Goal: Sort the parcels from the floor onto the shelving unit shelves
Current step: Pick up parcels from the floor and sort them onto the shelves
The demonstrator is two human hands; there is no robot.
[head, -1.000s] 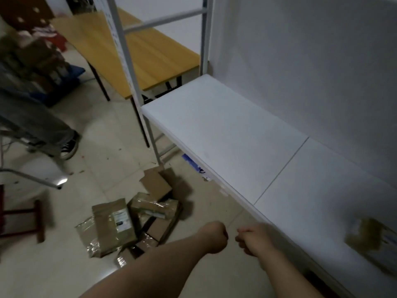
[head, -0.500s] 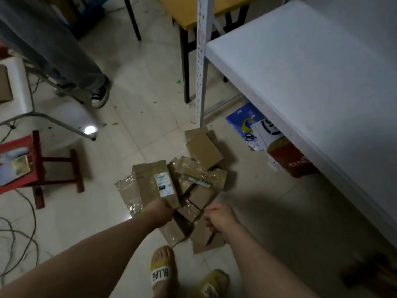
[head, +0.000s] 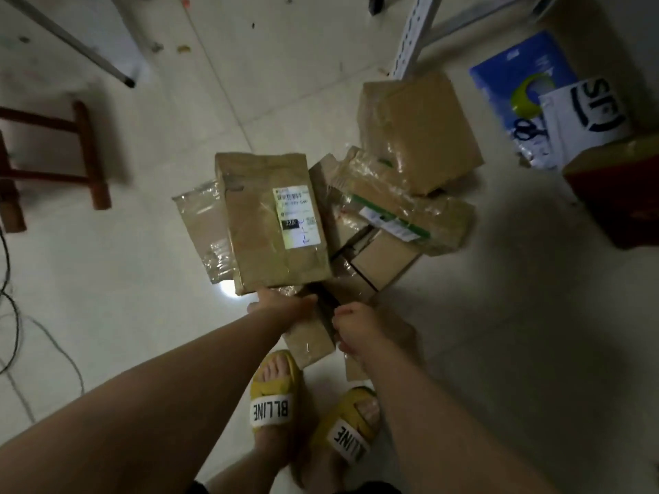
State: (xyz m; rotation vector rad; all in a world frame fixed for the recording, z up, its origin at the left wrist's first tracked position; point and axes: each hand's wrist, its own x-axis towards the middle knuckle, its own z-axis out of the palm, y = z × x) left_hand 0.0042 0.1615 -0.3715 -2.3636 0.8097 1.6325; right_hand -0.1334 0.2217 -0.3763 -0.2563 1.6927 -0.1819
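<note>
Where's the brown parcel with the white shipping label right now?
In the head view, the labelled parcel lies atop the left side of the floor pile, overlapping a taped flat parcel, with the left hand at its near edge.

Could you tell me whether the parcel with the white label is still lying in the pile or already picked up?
Still in the pile: the labelled parcel lies flat across others, with the left hand at its near edge.
</note>
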